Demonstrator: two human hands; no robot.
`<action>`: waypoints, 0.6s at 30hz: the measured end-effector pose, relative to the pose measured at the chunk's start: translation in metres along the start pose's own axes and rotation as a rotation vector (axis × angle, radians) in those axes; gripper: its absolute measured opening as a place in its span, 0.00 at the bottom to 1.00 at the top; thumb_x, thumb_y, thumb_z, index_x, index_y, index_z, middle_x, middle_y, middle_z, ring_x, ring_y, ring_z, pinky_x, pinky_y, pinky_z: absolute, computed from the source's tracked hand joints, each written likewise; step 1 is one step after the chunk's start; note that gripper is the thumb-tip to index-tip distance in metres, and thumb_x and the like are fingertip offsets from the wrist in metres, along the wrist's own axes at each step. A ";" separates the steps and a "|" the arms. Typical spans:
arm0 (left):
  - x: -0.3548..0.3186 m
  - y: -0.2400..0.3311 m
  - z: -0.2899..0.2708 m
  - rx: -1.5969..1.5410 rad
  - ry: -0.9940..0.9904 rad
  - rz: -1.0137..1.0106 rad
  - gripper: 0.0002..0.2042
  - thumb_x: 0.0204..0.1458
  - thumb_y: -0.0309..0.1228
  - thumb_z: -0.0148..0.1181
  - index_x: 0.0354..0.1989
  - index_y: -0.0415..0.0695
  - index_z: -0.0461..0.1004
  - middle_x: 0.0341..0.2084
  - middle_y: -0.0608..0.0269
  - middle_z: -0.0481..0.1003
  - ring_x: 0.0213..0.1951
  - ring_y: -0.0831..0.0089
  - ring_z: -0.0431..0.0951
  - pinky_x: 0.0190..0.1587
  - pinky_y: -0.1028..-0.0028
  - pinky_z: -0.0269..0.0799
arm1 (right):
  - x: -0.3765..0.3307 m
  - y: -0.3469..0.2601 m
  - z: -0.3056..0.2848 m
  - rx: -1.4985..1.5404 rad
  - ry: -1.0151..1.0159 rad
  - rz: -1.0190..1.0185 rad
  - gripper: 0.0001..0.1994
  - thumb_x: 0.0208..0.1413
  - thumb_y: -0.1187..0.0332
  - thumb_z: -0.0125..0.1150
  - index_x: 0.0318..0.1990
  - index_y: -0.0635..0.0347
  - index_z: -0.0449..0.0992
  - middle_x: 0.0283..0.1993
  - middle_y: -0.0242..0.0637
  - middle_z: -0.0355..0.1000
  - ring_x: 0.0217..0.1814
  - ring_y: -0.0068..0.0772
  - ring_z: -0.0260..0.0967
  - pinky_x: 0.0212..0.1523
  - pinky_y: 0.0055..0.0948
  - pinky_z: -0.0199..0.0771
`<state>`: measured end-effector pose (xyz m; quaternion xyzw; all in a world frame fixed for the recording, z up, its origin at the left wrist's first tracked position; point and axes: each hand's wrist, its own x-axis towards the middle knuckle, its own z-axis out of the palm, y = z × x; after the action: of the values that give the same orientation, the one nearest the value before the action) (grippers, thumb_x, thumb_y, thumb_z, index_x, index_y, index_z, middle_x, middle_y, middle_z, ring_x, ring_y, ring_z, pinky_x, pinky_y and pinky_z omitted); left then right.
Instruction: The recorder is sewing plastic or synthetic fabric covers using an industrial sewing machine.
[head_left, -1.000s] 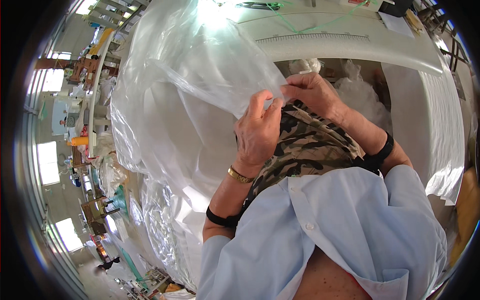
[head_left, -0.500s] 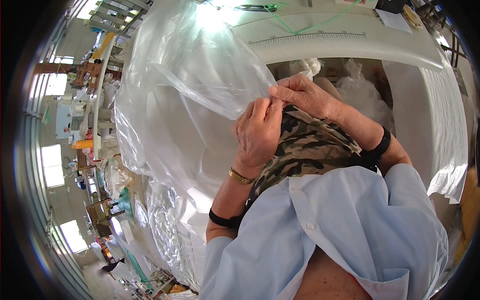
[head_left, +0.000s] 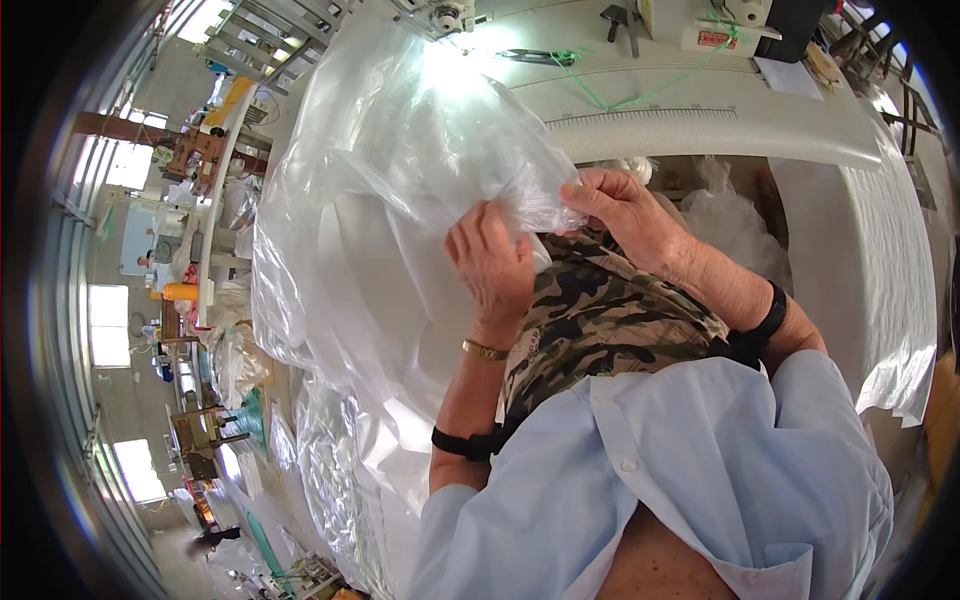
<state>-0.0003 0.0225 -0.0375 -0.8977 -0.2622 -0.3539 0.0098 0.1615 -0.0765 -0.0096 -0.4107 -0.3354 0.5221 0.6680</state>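
A large sheet of clear plastic film (head_left: 350,270) hangs off the worktable and spreads over my lap on the left. My right hand (head_left: 635,220) pinches a gathered, crinkled edge of it between thumb and fingers. Beside that bunch, my left hand (head_left: 490,265) rests against the film with bent fingers, its thumb standing apart from them. The film runs up to the bright lamp of a sewing machine (head_left: 447,18) at the table's far side, where glare hides detail. Camouflage cloth (head_left: 600,310) covers my lap under the hands.
On the worktable (head_left: 690,140) lie dark thread snips (head_left: 535,56) with a green cord (head_left: 655,97), near a printed ruler scale. A black tool (head_left: 614,22) sits farther back. White sheeting (head_left: 880,270) drapes at the right. Cluttered benches (head_left: 215,200) line the left.
My hands have come apart: the left has moved slightly left and its thumb has opened, while the right keeps the film edge, now bunched. The view has shifted, showing more of the machine.
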 end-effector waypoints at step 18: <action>-0.049 0.009 -0.073 -0.375 -0.382 0.087 0.12 0.50 0.33 0.60 0.38 0.38 0.73 0.33 0.59 0.73 0.36 0.67 0.72 0.41 0.71 0.65 | -0.001 0.037 0.025 -0.100 -0.007 0.226 0.16 0.62 0.58 0.54 0.38 0.66 0.76 0.31 0.37 0.76 0.31 0.22 0.73 0.37 0.22 0.75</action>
<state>-0.0723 -0.0224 -0.0124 -0.9447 -0.1503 -0.2199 -0.1912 0.1235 -0.0682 -0.0321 -0.4770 -0.3148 0.5780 0.5825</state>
